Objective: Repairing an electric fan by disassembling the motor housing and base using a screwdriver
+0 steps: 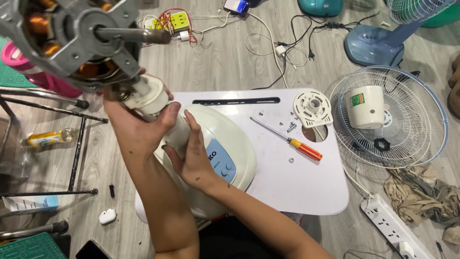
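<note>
My left hand (136, 125) grips the white neck joint (149, 97) just under a bare fan motor (72, 41), whose copper windings and steel shaft (136, 34) rise toward the camera at the upper left. My right hand (192, 154) wraps the white stem (176, 134) below that joint. The stem rises from a cream fan base (237, 165) with a blue button panel (221, 162), which lies on a white lap table (297, 184).
On the table lie a red-and-yellow screwdriver (288, 140), loose screws (291, 127) and a round white plastic plate (312, 108). A wire fan grille (412, 139) holding a white cover (366, 106) lies right. A power strip (390, 225), rag (424, 194), cables and blue fan stand (378, 41) surround.
</note>
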